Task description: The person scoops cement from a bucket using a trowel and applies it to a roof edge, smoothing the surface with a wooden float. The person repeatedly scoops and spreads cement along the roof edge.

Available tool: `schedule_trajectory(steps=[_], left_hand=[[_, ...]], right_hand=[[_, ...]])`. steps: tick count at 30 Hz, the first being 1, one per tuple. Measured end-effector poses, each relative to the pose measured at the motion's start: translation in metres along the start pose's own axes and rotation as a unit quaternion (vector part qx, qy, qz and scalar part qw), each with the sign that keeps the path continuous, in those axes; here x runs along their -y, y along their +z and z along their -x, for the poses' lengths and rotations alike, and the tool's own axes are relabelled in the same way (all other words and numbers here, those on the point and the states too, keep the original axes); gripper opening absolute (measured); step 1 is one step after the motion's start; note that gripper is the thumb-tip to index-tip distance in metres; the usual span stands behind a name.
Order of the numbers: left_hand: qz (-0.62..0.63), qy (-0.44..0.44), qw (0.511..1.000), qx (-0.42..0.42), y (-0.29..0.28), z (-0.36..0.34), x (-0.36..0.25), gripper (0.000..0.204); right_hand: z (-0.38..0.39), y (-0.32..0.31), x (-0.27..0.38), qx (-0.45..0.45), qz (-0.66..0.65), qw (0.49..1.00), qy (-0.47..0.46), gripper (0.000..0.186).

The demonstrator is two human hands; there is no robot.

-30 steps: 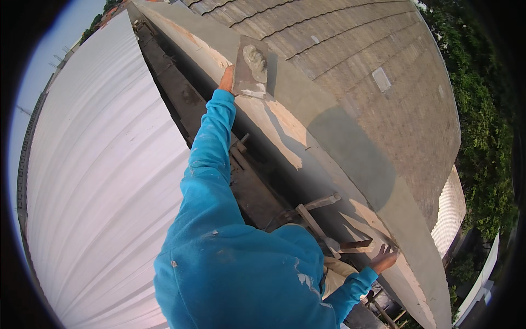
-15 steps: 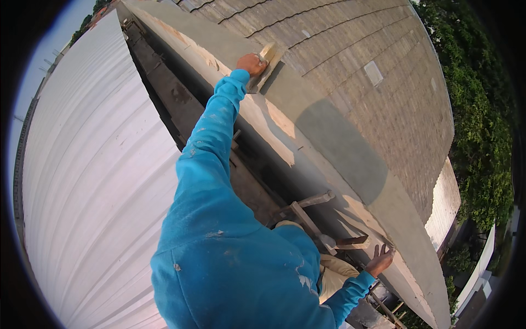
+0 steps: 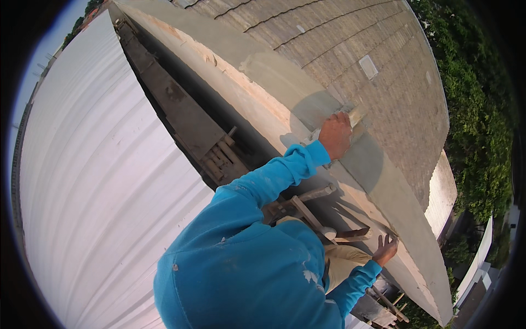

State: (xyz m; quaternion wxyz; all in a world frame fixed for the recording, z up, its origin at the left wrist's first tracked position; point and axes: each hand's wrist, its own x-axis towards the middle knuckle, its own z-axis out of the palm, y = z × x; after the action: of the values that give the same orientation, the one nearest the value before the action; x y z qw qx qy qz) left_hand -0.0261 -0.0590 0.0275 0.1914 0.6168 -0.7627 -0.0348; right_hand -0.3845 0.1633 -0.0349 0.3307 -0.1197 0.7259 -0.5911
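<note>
My left hand (image 3: 335, 134) is closed around a plastering float with a pale wooden grip (image 3: 357, 116). The float lies on the grey rendered ledge (image 3: 274, 68), across a darker patch in my shadow; my hand hides much of it. Lower right, my right hand (image 3: 385, 249) touches the outer edge of the same ledge with its fingers spread, and no tool shows in it. Blue sleeves with pale splashes cover both arms. Below the ledge, the side face (image 3: 241, 82) has patches of lighter, rough material.
A brown tiled roof (image 3: 350, 49) borders the ledge. On the left spreads a white ribbed metal roof (image 3: 98, 164), with a dark gap and planks (image 3: 175, 104) between. Wooden scaffold bars (image 3: 309, 211) stand close to my body. Trees (image 3: 476, 109) fill the far right.
My left hand has swept the float along the ledge from the upper middle toward my right hand. My right hand has stayed at the edge.
</note>
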Motion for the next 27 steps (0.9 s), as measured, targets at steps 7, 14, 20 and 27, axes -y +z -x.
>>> schedule_trajectory(steps=[7,14,20,27], left_hand=[[0.166,0.095,0.981,0.043,-0.015,0.033,-0.051,0.054],[0.009,-0.099,0.986,-0.131,-0.08,-0.038,0.19,0.043],[-0.044,-0.291,0.954,-0.06,-0.123,-0.074,0.382,0.051],[-0.176,-0.295,0.939,-0.015,-0.106,-0.093,0.446,0.055]], right_hand=[[-0.004,-0.007,0.011,0.025,-0.013,0.999,0.028,0.06],[0.003,-0.011,0.008,0.036,-0.05,0.998,0.033,0.059],[0.003,-0.007,0.014,0.012,-0.043,0.997,0.061,0.057],[0.013,-0.001,0.027,0.007,-0.019,0.997,0.074,0.059]])
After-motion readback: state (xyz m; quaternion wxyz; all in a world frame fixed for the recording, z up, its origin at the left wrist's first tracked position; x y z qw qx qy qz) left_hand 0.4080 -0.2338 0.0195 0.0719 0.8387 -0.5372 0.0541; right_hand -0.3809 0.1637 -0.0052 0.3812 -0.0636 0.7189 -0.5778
